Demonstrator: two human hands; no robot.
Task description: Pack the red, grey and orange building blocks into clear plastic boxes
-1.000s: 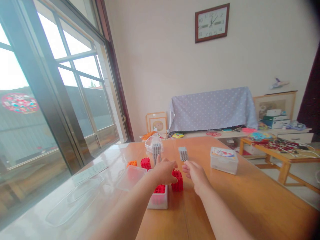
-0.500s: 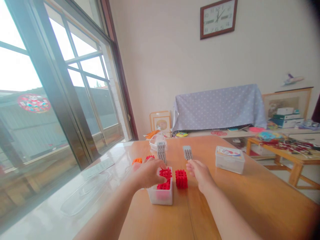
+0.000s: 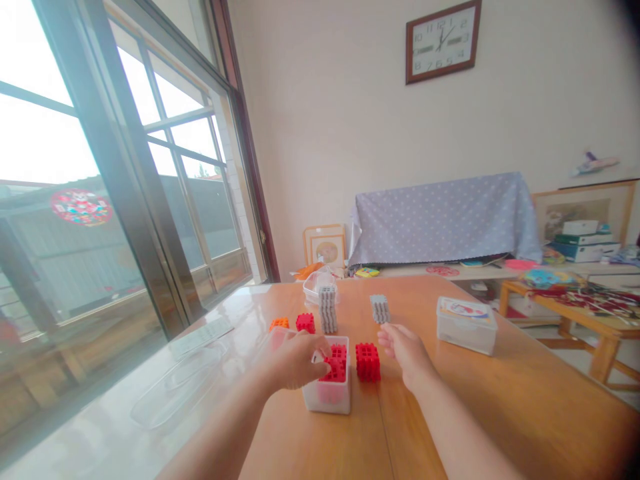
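So we've got the counter (image 3: 340,453) under everything, and the biggest thing on it is the lidded box (image 3: 463,330), out past our right hand (image 3: 407,353). Next down is the open tub (image 3: 340,400), which looks like thin, clear plastic, so we'd guess it's light, a bit bendy and easy to scoot; we'd hold it by two opposite walls. Our left hand (image 3: 300,360) is over its left side, fingers curved, thumb reaching over the red pieces (image 3: 339,363) inside. We honestly can't tell if those fingers are pinching anything or just touching. The right fingers are loosely bent with nothing in them that we can see. The red stack (image 3: 369,363) sits on the counter just right of the tub, between our hands and near the right fingertips, not touching them. It looks like stiff, light plastic, with notched edges that should give decent grip; probably not fragile, but the layers might slip apart, so we'd squeeze across the whole stack rather than grab one piece. Same feel, we reckon, for the tall grey stack (image 3: 328,310) behind the tub, the short grey stack (image 3: 380,309) just past the right fingertips, then the little red stack (image 3: 305,323) and partly hidden orange stack (image 3: 279,323) beyond our left hand.
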